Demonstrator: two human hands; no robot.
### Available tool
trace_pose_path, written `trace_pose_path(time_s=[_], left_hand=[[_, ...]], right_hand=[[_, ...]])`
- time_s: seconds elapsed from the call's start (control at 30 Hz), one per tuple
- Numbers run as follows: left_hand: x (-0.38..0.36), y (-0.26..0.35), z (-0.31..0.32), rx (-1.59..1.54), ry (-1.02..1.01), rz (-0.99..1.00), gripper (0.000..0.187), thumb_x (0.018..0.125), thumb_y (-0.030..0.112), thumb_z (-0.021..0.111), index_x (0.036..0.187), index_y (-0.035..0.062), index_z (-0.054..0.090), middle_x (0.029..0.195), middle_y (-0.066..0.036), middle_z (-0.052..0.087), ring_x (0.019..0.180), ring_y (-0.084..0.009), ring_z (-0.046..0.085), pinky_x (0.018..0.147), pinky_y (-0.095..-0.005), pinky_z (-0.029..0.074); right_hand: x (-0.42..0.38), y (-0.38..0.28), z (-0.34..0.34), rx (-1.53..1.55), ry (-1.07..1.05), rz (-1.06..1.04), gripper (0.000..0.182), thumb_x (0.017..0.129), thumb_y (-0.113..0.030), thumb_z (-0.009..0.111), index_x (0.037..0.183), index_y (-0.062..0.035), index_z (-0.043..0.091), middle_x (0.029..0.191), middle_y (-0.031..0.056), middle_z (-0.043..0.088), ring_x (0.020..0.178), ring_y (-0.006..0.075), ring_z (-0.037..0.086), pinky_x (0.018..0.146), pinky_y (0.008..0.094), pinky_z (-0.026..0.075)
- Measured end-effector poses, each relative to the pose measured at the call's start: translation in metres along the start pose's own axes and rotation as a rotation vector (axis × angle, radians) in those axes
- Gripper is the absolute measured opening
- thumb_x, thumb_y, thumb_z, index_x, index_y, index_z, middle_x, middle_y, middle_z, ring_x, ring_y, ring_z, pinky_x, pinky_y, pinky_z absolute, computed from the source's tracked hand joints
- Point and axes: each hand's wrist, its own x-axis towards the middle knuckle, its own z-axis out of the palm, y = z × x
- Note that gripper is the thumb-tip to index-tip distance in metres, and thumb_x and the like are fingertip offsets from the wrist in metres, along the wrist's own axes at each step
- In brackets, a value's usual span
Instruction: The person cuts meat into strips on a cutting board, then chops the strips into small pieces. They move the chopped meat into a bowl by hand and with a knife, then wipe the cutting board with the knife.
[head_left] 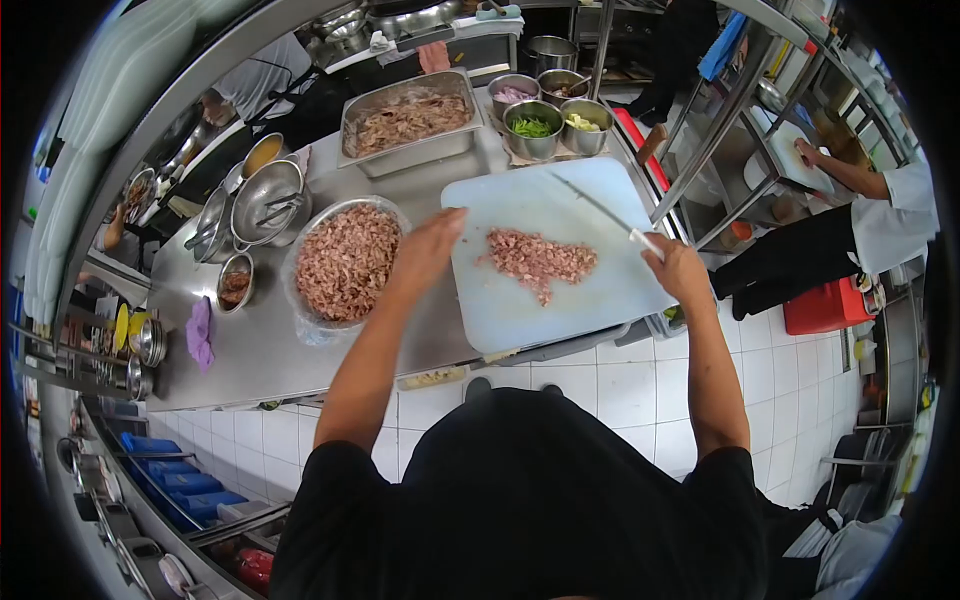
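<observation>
My right hand [678,270] is closed around the light handle of a long knife [596,205], whose blade points to the far left above the white cutting board [600,305]. A small heap of chopped meat [540,258] lies on the board's middle. Over the board's left edge hovers my left hand [428,250], slightly blurred, its fingers stretched out and nothing visible in them. Just left of it stands a large bowl [291,268] lined with clear plastic, full of chopped meat [347,262].
Behind the board are a steel tray [408,160] of meat and several steel pots, one with chopped greens [532,127]. Metal bowls [268,203] and a purple cloth [200,335] sit at left. A co-worker [860,230] stands at right, beyond a metal post [715,125].
</observation>
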Motion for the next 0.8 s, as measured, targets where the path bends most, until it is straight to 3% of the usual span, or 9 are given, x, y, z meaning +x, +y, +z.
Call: trace_pose_path(time_s=[0.03, 0.13, 0.23, 0.33, 0.47, 0.57, 0.7, 0.8], left_hand=[[0.01, -0.011, 0.025, 0.013, -0.054, 0.029, 0.05, 0.106, 0.041, 0.04, 0.133, 0.0032, 0.059, 0.142, -0.019, 0.053, 0.132, -0.0336, 0.05, 0.112, -0.0434, 0.037], [0.033, -0.052, 0.096, 0.405, 0.167, 0.075, 0.057, 0.104, 0.045, 0.041, 0.137, -0.0002, 0.054, 0.144, -0.022, 0.05, 0.137, -0.0367, 0.043, 0.115, -0.0481, 0.031], [0.034, -0.052, 0.117, 0.506, 0.114, 0.007, 0.061, 0.102, 0.046, 0.046, 0.139, -0.0021, 0.051, 0.146, -0.025, 0.045, 0.141, -0.0411, 0.035, 0.116, -0.0508, 0.028], [0.026, -0.035, 0.114, 0.157, -0.095, 0.137, 0.063, 0.099, 0.045, 0.051, 0.143, 0.0002, 0.047, 0.147, -0.027, 0.043, 0.142, -0.0433, 0.033, 0.117, -0.0494, 0.028], [-0.007, -0.009, 0.115, -0.021, -0.119, 0.22, 0.077, 0.092, 0.051, 0.062, 0.149, 0.0038, 0.039, 0.153, -0.029, 0.03, 0.143, -0.0452, 0.029, 0.12, -0.0478, 0.023], [-0.027, 0.021, 0.122, 0.174, -0.112, 0.331, 0.09, 0.085, 0.057, 0.067, 0.152, 0.0066, 0.033, 0.157, -0.03, 0.02, 0.144, -0.0455, 0.025, 0.121, -0.0507, 0.018], [-0.012, 0.03, 0.151, 0.386, -0.039, 0.37, 0.094, 0.08, 0.063, 0.069, 0.151, 0.0101, 0.037, 0.158, -0.029, 0.018, 0.146, -0.0459, 0.021, 0.119, -0.0584, 0.015], [0.017, 0.02, 0.171, 0.335, -0.074, 0.36, 0.088, 0.079, 0.065, 0.069, 0.145, 0.012, 0.048, 0.156, -0.025, 0.024, 0.145, -0.0458, 0.02, 0.117, -0.0617, 0.014]], right_hand=[[0.005, 0.005, 0.003, -0.024, 0.016, 0.038, 0.037, 0.089, -0.032, 0.067, 0.125, -0.0226, 0.067, 0.091, 0.0182, 0.07, 0.087, 0.0359, 0.069, 0.076, 0.0456, 0.055], [0.016, 0.012, 0.019, -0.091, 0.027, 0.078, 0.038, 0.09, -0.033, 0.065, 0.126, -0.0218, 0.065, 0.093, 0.0198, 0.07, 0.088, 0.0359, 0.07, 0.075, 0.0465, 0.055], [0.012, -0.009, 0.02, -0.17, -0.043, 0.023, 0.036, 0.091, -0.032, 0.064, 0.125, -0.0212, 0.064, 0.092, 0.019, 0.069, 0.086, 0.0366, 0.069, 0.073, 0.0471, 0.056], [-0.02, -0.028, 0.002, -0.133, -0.107, -0.108, 0.033, 0.091, -0.032, 0.063, 0.122, -0.0201, 0.066, 0.092, 0.0183, 0.068, 0.083, 0.0366, 0.069, 0.072, 0.047, 0.055], [-0.065, -0.003, -0.005, 0.087, -0.058, -0.126, 0.027, 0.093, -0.032, 0.06, 0.111, -0.0125, 0.066, 0.074, 0.0166, 0.065, 0.068, 0.0345, 0.068, 0.06, 0.0464, 0.052], [-0.088, -0.009, -0.035, 0.475, -0.313, 0.476, 0.031, 0.097, -0.033, 0.054, 0.11, -0.0059, 0.063, 0.065, 0.0129, 0.06, 0.055, 0.0276, 0.064, 0.049, 0.0414, 0.049], [-0.116, -0.025, -0.023, 0.701, -0.259, 0.742, 0.039, 0.097, -0.038, 0.051, 0.111, -0.0017, 0.058, 0.066, 0.0091, 0.059, 0.046, 0.0182, 0.058, 0.041, 0.0337, 0.045], [-0.121, -0.047, -0.002, 0.752, -0.268, 0.673, 0.038, 0.098, -0.035, 0.05, 0.106, 0.0016, 0.056, 0.065, 0.0115, 0.06, 0.046, 0.021, 0.059, 0.041, 0.0352, 0.048]])
